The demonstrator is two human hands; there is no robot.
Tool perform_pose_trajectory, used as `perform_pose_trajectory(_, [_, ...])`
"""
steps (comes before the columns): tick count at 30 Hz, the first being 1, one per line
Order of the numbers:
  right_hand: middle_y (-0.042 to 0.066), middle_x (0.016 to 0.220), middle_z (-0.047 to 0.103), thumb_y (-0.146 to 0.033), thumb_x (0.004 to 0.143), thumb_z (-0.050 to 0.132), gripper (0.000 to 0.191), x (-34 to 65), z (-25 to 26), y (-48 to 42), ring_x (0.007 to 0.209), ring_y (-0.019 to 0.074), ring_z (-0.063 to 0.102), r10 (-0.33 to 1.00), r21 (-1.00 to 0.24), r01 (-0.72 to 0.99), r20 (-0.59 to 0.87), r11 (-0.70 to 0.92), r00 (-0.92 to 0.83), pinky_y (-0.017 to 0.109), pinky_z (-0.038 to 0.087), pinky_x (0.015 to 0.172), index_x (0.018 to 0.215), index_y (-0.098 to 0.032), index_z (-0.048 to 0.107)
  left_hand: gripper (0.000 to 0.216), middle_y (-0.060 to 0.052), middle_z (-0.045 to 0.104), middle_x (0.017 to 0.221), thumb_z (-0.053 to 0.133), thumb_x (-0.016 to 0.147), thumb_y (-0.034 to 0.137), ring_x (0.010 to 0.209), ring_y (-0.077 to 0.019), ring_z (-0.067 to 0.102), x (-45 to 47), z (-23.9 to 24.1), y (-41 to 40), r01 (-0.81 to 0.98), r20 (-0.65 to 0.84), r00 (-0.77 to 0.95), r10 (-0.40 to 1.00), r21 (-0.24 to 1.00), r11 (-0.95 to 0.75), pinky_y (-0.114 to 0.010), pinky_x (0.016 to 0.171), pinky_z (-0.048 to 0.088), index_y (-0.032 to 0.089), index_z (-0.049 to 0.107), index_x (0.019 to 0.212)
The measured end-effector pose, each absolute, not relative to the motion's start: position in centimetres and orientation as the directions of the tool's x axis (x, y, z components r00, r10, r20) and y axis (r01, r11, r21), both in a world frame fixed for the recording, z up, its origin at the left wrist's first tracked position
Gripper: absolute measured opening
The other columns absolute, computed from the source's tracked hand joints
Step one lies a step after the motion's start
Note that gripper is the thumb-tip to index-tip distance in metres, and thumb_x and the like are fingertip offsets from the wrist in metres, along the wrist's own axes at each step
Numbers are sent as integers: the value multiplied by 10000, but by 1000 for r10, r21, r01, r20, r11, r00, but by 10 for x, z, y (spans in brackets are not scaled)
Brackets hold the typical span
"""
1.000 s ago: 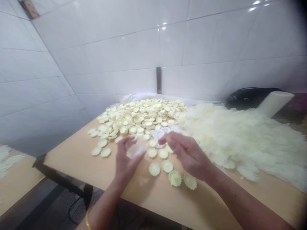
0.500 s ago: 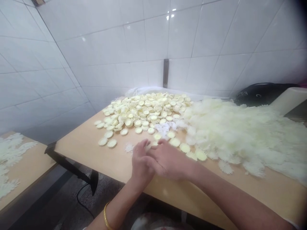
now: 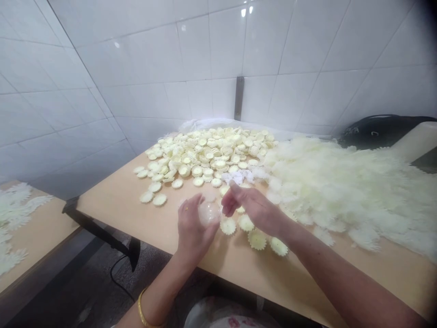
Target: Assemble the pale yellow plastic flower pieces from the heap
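Note:
My left hand [image 3: 194, 225] is wrapped round a clear, rounded cup-like piece [image 3: 209, 213] above the near part of the table. Close to the right side of that piece is my right hand [image 3: 251, 207], its fingers curled in and its thumb raised; what they hold, if anything, is hidden. Several pale yellow scalloped discs [image 3: 257, 239] lie beneath and beside the right hand. Behind both hands rises a heap of small fluted discs with raised rims [image 3: 208, 152].
A large pile of thin, pale frilled sheets [image 3: 341, 191] covers the right side of the wooden table [image 3: 116, 200]. Crumpled white material [image 3: 237, 176] lies between the piles. A black bag-like object [image 3: 378, 130] is at back right. Another table [image 3: 41, 218] stands left, across a gap.
My hands have moved apart, and the clear piece now shows in my left hand. The row of scalloped discs by my right hand has shifted nearer to me.

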State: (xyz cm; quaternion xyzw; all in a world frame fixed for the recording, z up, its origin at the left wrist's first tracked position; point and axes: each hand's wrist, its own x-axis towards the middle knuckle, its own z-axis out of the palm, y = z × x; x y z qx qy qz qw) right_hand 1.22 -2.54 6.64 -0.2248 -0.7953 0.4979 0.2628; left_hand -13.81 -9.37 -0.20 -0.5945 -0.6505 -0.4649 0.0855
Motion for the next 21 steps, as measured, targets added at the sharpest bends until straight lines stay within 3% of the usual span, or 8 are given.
perform_pose_trajectory(6, [-4,535,473,-524,867,210,532,13,43,-28,492,105,445,573,-781,251,161,572,-804,260,385,488,627,-162,516,568,-95,553,1023,647,638,287,969,-249,527,-145,2,-100,814,635,-363,682,572,-100,-413,793,428,191,377,1129])
perform_pose_trajectory(13, [15,575,521,-549,850,223,541,16,39,-22,554,128,496,531,-793,198,179,576,-828,279,406,532,681,-165,564,555,-99,549,1024,646,644,299,980,-256,523,-142,3,-101,800,630,-376,679,591,-105,-430,806,425,193,381,1120])
perform_pose_trajectory(16, [38,651,562,-539,857,221,535,19,47,-20,637,145,539,576,-816,193,196,544,-793,290,422,573,723,-162,576,551,-91,549,1017,647,643,290,969,-253,527,-141,2,-100,805,636,-369,677,583,-109,-434,813,422,195,386,1119])
perform_pose_trajectory(19, [60,762,584,-502,880,206,513,18,62,-24,753,152,560,610,-850,103,282,517,-740,290,435,635,794,-151,570,556,-86,548,1010,646,642,279,968,-256,526,-139,1,-100,816,639,-348,686,567,-115,-436,817,420,198,383,1125])
perform_pose_trajectory(21, [55,779,579,-480,891,197,498,13,71,-30,774,143,555,557,-845,36,319,533,-767,275,435,639,801,-149,559,548,-93,544,1011,643,643,276,971,-264,522,-135,0,-100,823,640,-329,694,555,-121,-437,807,425,194,387,1121])
